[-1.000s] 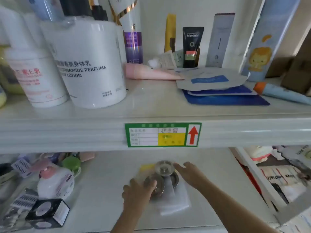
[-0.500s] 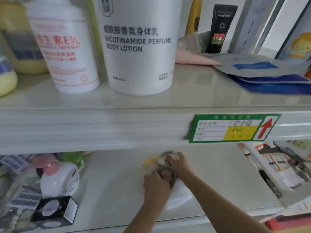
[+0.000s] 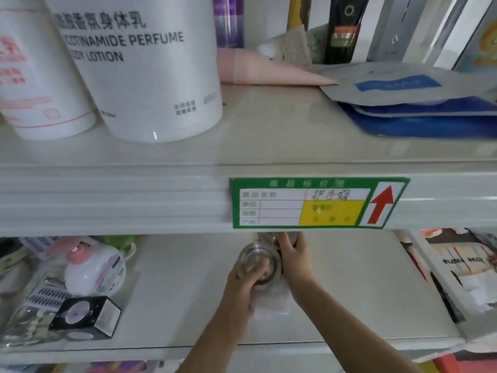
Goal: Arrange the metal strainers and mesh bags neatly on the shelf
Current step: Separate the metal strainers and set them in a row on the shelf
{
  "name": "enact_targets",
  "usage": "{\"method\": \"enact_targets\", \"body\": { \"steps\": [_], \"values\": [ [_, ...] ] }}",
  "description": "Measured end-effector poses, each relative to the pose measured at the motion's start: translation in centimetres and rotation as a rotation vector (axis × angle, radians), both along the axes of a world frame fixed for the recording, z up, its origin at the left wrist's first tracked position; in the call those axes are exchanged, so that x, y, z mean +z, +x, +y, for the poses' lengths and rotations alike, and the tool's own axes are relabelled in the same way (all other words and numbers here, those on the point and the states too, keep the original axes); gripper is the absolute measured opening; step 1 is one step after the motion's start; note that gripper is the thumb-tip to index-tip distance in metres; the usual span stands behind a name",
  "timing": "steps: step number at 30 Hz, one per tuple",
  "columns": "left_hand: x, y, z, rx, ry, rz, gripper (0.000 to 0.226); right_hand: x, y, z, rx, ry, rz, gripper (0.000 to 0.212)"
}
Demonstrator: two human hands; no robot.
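Round metal strainers [image 3: 257, 256] lie in a small cluster on the lower shelf [image 3: 188, 286], resting on white mesh bags [image 3: 271, 305]. My left hand [image 3: 243, 285] grips the near strainer from the left and below. My right hand [image 3: 294, 261] holds the cluster from the right, fingers reaching up to a farther strainer [image 3: 266, 238] that is partly hidden under the upper shelf's front edge. Most of the mesh bags are covered by my hands.
The upper shelf's front rail [image 3: 107, 200] carries a green price label [image 3: 317, 203]. Large white lotion bottles [image 3: 142, 68] and blue packets [image 3: 419, 114] sit above. On the lower shelf's left lie a pink-capped bottle [image 3: 94, 267] and a black box [image 3: 88, 316]. A side bin [image 3: 462, 275] is right.
The camera moved closer and to the left. Both hands have closed in on the strainers, pushing them together and farther back under the upper shelf.
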State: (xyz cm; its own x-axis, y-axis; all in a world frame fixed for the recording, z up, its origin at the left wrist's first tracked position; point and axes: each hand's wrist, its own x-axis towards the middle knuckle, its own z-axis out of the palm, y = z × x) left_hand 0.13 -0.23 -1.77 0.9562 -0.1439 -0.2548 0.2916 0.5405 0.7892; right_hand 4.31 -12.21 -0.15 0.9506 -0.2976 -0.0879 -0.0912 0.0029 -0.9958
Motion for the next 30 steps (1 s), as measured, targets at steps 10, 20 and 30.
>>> {"method": "enact_targets", "body": {
  "steps": [10, 20, 30],
  "values": [
    [0.3, -1.8, -2.1, 0.116, -0.108, 0.161, 0.050, -0.8, -0.6, -1.1, 0.079, -0.042, 0.103, 0.029],
    [1.5, -2.9, -1.5, 0.179, 0.004, 0.144, 0.040, 0.1, -0.9, -4.2, 0.108, 0.403, 0.196, 0.030],
    [1.7, -7.6, 3.0, 0.162, -0.094, 0.185, 0.043, -0.3, 2.2, -11.0, -0.084, -0.036, 0.182, 0.033]
  ]
}}
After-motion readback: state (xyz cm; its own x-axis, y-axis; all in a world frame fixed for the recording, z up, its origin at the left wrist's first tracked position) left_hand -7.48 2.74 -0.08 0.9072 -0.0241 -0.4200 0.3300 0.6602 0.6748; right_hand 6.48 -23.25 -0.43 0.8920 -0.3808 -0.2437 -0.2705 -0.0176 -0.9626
